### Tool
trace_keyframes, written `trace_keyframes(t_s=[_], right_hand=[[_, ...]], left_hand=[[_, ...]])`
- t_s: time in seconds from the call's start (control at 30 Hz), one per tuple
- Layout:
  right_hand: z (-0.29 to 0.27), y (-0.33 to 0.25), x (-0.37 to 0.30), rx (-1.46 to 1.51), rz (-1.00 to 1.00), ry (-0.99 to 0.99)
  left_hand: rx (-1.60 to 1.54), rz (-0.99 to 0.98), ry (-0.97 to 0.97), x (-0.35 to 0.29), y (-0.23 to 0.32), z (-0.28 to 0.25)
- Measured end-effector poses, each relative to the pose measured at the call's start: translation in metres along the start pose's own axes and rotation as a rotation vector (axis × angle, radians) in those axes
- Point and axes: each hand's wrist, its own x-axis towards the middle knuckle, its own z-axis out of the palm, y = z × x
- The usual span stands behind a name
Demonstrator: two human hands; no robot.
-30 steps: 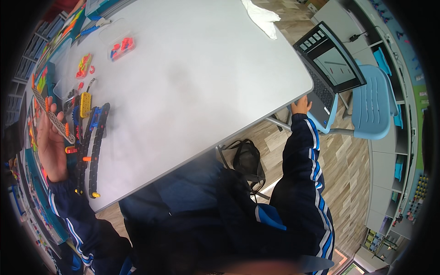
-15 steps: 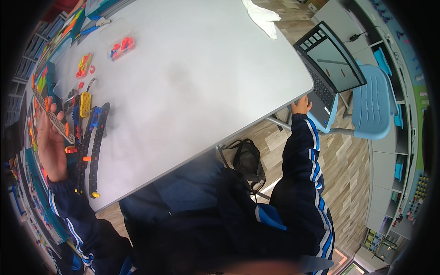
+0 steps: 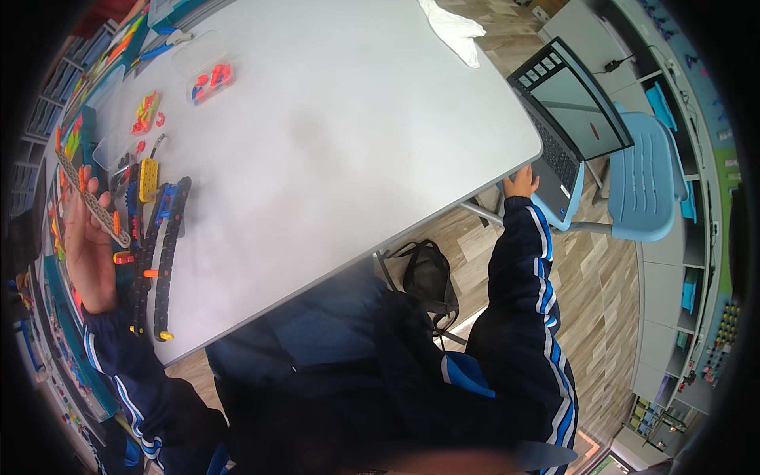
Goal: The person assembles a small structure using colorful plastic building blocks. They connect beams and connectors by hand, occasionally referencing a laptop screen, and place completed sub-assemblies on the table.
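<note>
My left hand [image 3: 91,253], palm up with curled fingers at the table's left side, is closed on a long grey perforated toy beam [image 3: 99,212] with orange pegs in it. Just to the right of it lies a built toy frame [image 3: 168,237] of dark beams, with blue, orange and yellow parts. A yellow perforated plate [image 3: 148,180] adjoins the frame's far end. At the far right, my right hand [image 3: 520,184] rests on the palm area of an open laptop [image 3: 554,154], fingers lying flat. The laptop screen [image 3: 582,103] shows a grey beam and a small red peg.
The laptop stands on a light-blue chair [image 3: 645,174] beside the white table [image 3: 340,142]. Boxes of small red [image 3: 210,83] and yellow-orange parts [image 3: 145,113] lie at the table's far left. A white cloth [image 3: 455,32] hangs over the far edge; a black bag [image 3: 430,277] is below.
On the laptop screen, the picture has shifted: two red pegs showed before, one shows now. Both hands and the held beam stay in nearly the same place.
</note>
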Motion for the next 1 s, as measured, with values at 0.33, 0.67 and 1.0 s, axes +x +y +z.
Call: trace_keyframes(t_s=[0.33, 0.67, 1.0], right_hand=[[-0.013, -0.009, -0.007, 0.08, -0.093, 0.158], [-0.049, -0.029, -0.048, 0.122, -0.02, 0.126], [-0.158, -0.147, -0.055, 0.502, -0.152, 0.515]], left_hand=[[-0.004, 0.005, 0.03, 0.001, 0.0, 0.003], [0.016, -0.016, 0.013, 0.002, -0.003, -0.004], [0.025, -0.036, -0.021, 0.002, -0.002, 0.007]])
